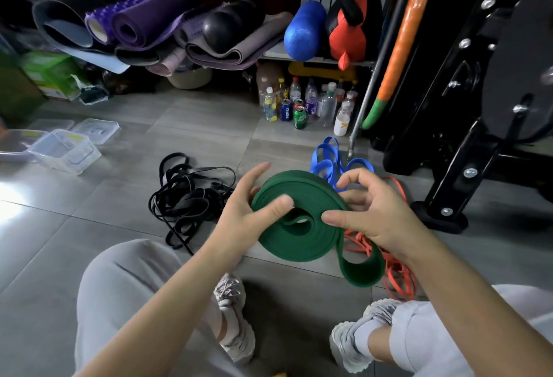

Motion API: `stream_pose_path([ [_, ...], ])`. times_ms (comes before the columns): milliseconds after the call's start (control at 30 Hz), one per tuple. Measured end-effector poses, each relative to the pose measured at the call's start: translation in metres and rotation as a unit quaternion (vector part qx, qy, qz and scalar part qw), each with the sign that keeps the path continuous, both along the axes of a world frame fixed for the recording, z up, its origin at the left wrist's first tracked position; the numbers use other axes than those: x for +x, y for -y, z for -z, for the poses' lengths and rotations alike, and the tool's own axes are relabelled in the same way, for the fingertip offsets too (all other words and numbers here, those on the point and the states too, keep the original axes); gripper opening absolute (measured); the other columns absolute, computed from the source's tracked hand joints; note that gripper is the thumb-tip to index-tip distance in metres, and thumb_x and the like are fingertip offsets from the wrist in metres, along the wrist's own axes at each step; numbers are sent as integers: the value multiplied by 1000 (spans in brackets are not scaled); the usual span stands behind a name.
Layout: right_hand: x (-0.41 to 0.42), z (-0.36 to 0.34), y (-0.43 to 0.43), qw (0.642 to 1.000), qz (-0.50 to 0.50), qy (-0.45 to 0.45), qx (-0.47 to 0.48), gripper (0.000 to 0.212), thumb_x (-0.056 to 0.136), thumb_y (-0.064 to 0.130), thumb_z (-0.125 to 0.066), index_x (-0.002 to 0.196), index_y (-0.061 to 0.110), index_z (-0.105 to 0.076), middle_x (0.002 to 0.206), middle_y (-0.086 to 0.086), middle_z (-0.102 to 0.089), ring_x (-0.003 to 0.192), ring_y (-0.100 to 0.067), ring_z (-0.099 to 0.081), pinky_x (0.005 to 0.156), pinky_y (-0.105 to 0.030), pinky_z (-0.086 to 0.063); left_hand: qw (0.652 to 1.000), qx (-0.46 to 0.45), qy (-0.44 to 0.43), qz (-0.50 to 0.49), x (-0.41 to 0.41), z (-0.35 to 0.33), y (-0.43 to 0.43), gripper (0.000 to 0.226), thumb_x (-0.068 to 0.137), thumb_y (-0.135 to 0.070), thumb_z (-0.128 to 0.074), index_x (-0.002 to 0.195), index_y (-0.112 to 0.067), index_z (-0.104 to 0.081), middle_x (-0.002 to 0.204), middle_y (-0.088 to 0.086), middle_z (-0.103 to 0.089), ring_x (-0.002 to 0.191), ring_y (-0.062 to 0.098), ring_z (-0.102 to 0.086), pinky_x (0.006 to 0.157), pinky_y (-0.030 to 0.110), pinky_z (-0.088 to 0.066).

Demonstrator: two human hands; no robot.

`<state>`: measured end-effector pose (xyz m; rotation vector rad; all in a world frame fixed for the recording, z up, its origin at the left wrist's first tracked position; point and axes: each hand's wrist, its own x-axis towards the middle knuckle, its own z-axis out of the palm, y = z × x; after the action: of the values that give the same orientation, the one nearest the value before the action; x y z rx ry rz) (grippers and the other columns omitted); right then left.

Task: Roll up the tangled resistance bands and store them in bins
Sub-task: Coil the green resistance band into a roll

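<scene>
Your left hand (248,215) and right hand (369,216) pinch the green band (302,246), likely springy; take its five-o'clock tail.

Green band getting coiled over the floor

Left hand (245,209) and right hand (368,212) both grip the green band (302,245) coil, tail looping down; black bands (185,197), blue bands (329,161), orange bands (395,272) lie tangled nearby, bins (64,151) off left.

This is a gym's storage corner. Rolled yoga mats (143,23), a spiked purple roller (98,25), a blue foam roller (303,31) and a red-and-black training bag (350,17) crowd a low shelf (278,53). A black machine frame (466,125) stands on the grey tiled floor (194,119), where resistance bands (185,194) lie tangled near drink bottles (326,101).
</scene>
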<state>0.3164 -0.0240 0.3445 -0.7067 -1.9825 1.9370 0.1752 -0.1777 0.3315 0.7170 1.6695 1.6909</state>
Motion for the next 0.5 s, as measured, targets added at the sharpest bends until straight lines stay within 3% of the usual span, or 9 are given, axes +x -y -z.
stream_pose_path([
  [133, -1, -7, -4, 1000, -17, 2, -8, 57, 46, 20, -80, 94, 16, -49, 91, -18, -72, 78, -28, -69, 74, -38, -54, 996, -37, 29, 71, -12, -17, 3, 31, 79, -39, -63, 104, -22, -69, 100, 7, -71, 90, 23, -67, 82, 44, -53],
  [267, -4, -7, -2, 1000, -27, 3, 5, 55, 47, 19, -80, 92, 16, -49, 92, -17, -72, 81, -28, -70, 77, -39, -55, 994, -53, 37, 83, -17, -19, 3, 34, 75, -41, -67, 102, -20, -70, 99, 8, -70, 89, 25, -66, 81, 44, -53],
  [367, -5, -7, -1, 999, -37, 0, 7, 48, 54, 10, -81, 89, 14, -49, 91, -16, -72, 77, -24, -70, 73, -35, -56, 985, -88, -115, 91, -21, -23, 0, 52, 61, -52, -72, 100, -17, -65, 96, 5, -71, 85, 19, -68, 81, 41, -55],
  [433, -8, -9, 0, 998, -66, 9, 23, 42, 62, 0, -80, 86, 13, -49, 84, -17, -69, 75, -24, -67, 69, -31, -55, 952, -134, -244, 125, -22, -31, -5, 61, 53, -58, -75, 106, -32, -58, 100, -5, -69, 91, 11, -67, 87, 39, -54],
  [500, -13, -12, 4, 992, -114, 19, 41, 41, 64, -4, -80, 82, 13, -48, 78, -17, -61, 72, -22, -62, 62, -25, -53, 907, -187, -315, 206, -20, -44, -11, 80, 50, -60, -79, 121, -47, -44, 109, -12, -62, 100, 6, -62, 96, 34, -48],
])
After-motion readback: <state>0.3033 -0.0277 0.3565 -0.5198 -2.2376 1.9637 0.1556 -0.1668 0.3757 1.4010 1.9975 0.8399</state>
